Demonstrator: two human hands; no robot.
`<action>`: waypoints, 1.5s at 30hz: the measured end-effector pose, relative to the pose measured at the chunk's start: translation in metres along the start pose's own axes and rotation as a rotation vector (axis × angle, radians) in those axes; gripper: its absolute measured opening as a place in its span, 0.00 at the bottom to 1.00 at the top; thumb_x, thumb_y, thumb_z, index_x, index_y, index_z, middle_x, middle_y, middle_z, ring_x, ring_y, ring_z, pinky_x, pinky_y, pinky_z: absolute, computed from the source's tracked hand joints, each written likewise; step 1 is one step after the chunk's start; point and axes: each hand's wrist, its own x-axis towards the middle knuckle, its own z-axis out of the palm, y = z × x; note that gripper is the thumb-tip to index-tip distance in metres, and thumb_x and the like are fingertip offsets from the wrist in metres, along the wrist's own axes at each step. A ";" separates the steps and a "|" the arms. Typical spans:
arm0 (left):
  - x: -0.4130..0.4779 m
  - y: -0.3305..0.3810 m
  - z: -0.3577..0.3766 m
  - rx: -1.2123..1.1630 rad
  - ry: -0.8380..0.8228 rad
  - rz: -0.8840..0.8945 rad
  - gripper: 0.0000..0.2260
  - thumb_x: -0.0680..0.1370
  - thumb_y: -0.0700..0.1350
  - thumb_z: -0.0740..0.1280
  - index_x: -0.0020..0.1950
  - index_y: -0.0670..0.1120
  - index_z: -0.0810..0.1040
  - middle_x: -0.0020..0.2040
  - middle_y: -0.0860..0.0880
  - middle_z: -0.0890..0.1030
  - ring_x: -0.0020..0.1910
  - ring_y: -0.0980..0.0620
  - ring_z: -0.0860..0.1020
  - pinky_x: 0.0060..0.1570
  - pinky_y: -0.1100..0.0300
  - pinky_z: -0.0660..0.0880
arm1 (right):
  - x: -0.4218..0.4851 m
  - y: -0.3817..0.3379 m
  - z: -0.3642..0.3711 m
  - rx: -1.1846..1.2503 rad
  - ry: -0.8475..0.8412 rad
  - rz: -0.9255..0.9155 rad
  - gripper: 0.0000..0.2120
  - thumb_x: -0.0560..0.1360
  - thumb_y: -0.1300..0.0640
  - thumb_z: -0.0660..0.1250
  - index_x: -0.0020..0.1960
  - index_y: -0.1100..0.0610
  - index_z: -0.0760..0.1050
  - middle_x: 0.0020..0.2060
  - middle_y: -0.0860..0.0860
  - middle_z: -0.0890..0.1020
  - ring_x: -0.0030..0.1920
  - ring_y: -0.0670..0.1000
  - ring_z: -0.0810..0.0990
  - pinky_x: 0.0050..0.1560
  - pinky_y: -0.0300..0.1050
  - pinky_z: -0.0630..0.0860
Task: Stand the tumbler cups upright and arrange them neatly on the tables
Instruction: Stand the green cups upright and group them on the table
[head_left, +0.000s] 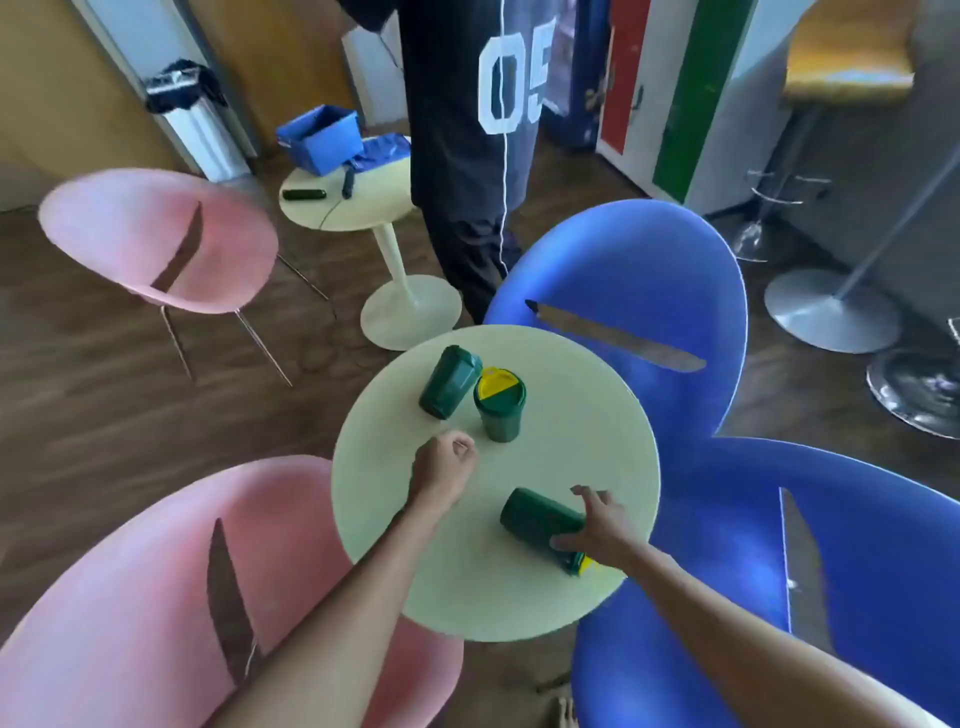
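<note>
Jersey (498, 104) reads "05"; R hand (602, 525) grips fallen tumbler (540, 519).

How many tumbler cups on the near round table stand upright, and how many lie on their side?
Upright: 1, the cup with the yellow lid.
On its side: 2, the cup beside it and the cup under the right hand.
Total: 3 on the near table.

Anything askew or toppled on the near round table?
Yes. Two green tumblers lie on their sides: one beside the upright tumbler, another under the right hand. No spill shows.
</note>
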 end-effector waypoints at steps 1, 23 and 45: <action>0.011 0.003 0.006 -0.017 -0.004 0.008 0.09 0.76 0.41 0.66 0.55 0.44 0.82 0.52 0.43 0.84 0.53 0.44 0.81 0.49 0.58 0.75 | 0.005 0.005 0.004 -0.036 -0.017 0.017 0.45 0.67 0.46 0.76 0.77 0.52 0.57 0.71 0.59 0.65 0.70 0.60 0.65 0.68 0.48 0.65; 0.161 -0.001 0.040 -0.336 -0.340 -0.002 0.27 0.71 0.40 0.75 0.69 0.48 0.72 0.60 0.51 0.75 0.62 0.48 0.76 0.61 0.56 0.72 | 0.005 -0.043 0.055 0.373 0.278 0.203 0.39 0.62 0.45 0.75 0.69 0.48 0.63 0.59 0.51 0.70 0.58 0.51 0.65 0.56 0.43 0.65; 0.188 -0.023 0.044 -0.423 -0.447 0.087 0.26 0.70 0.44 0.77 0.66 0.49 0.75 0.62 0.47 0.79 0.64 0.51 0.75 0.60 0.55 0.76 | 0.073 -0.125 0.023 0.212 0.423 0.360 0.43 0.66 0.28 0.65 0.73 0.50 0.60 0.65 0.56 0.68 0.67 0.61 0.65 0.64 0.55 0.68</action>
